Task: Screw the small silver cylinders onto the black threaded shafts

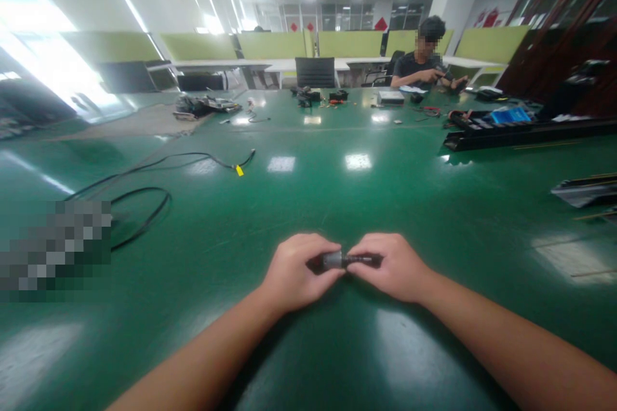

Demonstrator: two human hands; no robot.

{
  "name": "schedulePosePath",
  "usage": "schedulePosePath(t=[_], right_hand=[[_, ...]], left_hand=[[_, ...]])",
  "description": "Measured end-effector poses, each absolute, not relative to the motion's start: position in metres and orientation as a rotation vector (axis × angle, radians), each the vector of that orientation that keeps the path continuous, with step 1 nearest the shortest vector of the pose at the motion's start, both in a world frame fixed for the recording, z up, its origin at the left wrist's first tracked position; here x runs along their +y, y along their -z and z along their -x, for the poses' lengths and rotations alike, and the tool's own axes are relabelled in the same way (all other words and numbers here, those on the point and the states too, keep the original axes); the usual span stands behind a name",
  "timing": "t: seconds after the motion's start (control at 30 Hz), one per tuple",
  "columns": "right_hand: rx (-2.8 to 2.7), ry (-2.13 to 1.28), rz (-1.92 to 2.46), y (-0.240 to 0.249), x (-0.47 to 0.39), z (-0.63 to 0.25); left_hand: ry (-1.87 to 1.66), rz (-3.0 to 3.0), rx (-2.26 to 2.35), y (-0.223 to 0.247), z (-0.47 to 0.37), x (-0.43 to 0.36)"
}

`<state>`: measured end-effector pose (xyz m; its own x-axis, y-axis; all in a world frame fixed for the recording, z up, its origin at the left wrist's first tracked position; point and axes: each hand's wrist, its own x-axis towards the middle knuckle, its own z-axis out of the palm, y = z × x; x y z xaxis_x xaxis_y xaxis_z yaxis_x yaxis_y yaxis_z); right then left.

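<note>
Close to the near middle of the green table (284,212), my left hand (296,271) is closed on a short grey cylinder (332,261), its thumb below and its fingers above. From the right, my right hand (398,268) pinches a thin dark rod-like piece (362,259) with a lighter band along it. The two pieces lie end to end in one line between my fingertips. Whether they are joined, I cannot tell. My fingers and palms hide parts of both, and their exact kind is too small to make out.
A black cable (207,155) with a yellow tag (240,170) lies on the left, near a blurred-out object (58,247). Long black rails (525,131) sit at right. Across the table a person (421,58) handles something dark. Electronic parts (308,96) stand at the far edge.
</note>
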<state>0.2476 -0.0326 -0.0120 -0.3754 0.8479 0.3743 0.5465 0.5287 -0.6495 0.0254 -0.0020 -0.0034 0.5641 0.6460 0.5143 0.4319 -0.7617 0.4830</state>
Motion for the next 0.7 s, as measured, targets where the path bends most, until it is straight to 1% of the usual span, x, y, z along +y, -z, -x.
schedulePosePath(t=[0.7], right_hand=[[-2.052, -0.536, 1.149, 0.0092, -0.0328, -0.2478]], left_hand=[[-1.015, -2.489, 0.892, 0.0039, -0.0221, 0.0001]])
